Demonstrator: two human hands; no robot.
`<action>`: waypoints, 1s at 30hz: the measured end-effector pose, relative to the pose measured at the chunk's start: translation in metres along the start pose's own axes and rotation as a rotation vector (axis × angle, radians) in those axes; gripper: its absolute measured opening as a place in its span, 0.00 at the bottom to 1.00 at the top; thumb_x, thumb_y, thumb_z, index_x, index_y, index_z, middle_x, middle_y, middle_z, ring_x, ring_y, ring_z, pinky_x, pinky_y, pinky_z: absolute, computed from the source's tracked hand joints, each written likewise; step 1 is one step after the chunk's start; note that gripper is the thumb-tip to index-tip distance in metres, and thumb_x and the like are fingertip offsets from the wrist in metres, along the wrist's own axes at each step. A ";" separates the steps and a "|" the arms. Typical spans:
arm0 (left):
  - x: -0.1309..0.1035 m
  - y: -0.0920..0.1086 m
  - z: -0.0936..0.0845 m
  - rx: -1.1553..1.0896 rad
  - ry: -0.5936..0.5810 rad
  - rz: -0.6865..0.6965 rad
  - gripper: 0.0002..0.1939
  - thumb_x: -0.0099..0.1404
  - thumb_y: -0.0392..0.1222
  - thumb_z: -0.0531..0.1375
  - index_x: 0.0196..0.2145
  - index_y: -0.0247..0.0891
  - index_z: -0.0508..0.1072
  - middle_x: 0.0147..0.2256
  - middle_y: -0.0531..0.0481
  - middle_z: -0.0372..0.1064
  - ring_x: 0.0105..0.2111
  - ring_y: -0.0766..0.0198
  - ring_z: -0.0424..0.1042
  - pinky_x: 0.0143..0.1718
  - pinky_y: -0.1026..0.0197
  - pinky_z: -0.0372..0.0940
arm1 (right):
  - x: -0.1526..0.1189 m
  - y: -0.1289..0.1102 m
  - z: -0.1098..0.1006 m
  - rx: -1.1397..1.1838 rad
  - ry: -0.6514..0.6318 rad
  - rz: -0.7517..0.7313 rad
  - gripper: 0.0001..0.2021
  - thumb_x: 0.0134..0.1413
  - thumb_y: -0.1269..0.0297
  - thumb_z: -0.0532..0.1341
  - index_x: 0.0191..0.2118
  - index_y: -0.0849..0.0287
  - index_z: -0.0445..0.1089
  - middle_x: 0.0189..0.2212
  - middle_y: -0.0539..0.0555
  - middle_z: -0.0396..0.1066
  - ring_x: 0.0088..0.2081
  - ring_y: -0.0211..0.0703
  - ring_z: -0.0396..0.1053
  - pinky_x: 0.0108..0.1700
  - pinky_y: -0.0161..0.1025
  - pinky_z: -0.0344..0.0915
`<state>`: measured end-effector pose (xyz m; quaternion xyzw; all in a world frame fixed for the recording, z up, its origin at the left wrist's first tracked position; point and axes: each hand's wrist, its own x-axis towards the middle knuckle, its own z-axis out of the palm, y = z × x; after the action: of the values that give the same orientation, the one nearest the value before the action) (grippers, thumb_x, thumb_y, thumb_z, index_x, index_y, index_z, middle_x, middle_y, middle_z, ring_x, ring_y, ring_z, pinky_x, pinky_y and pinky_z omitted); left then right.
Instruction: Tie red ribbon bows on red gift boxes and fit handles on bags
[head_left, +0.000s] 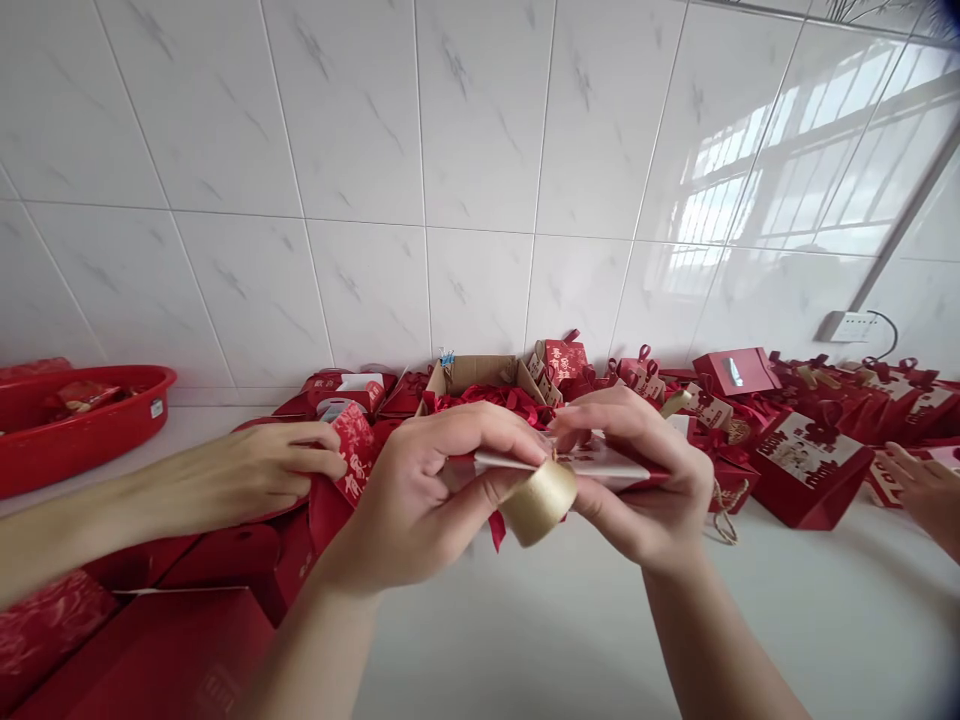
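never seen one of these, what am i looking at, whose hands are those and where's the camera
No machine here: just a person's bare hands. The single picture comes from a camera worn on that person's head, looking forward and down. The left hand and right hand in the middle are theirs, holding a red-and-white package with a gold ribbon in front. The hands at the left and right edge belong to others. Red gift boxes and a cardboard box sit on the white table; a red tub is far left.
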<state>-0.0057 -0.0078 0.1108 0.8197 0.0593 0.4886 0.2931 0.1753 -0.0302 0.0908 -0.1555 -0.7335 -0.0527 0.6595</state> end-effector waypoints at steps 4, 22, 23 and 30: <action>-0.002 0.005 -0.002 0.021 -0.022 0.054 0.08 0.64 0.33 0.58 0.35 0.41 0.77 0.34 0.48 0.75 0.37 0.59 0.74 0.39 0.57 0.70 | 0.001 -0.003 -0.001 0.004 -0.043 -0.133 0.12 0.49 0.72 0.65 0.43 0.59 0.74 0.32 0.56 0.74 0.33 0.45 0.72 0.32 0.43 0.71; -0.006 0.011 -0.007 0.086 -0.045 0.111 0.08 0.61 0.30 0.60 0.37 0.39 0.76 0.33 0.49 0.74 0.35 0.61 0.75 0.37 0.60 0.71 | -0.003 -0.013 0.006 0.004 0.047 -0.139 0.05 0.47 0.76 0.66 0.33 0.63 0.72 0.25 0.54 0.68 0.26 0.41 0.69 0.25 0.40 0.71; -0.006 0.013 -0.008 0.116 -0.064 0.079 0.10 0.60 0.30 0.60 0.38 0.39 0.75 0.34 0.49 0.74 0.36 0.61 0.74 0.37 0.61 0.71 | -0.003 -0.013 0.006 0.012 0.032 -0.116 0.05 0.47 0.75 0.66 0.32 0.63 0.72 0.25 0.54 0.68 0.26 0.42 0.69 0.25 0.40 0.71; -0.006 0.021 -0.011 0.294 -0.117 0.037 0.13 0.59 0.28 0.58 0.40 0.40 0.73 0.39 0.50 0.73 0.42 0.62 0.72 0.44 0.62 0.68 | -0.002 -0.011 0.003 0.032 -0.039 -0.073 0.05 0.47 0.75 0.66 0.31 0.61 0.71 0.24 0.53 0.67 0.26 0.40 0.68 0.25 0.39 0.69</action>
<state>-0.0218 -0.0230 0.1213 0.8817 0.0978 0.4316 0.1635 0.1693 -0.0398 0.0894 -0.1188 -0.7521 -0.0620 0.6452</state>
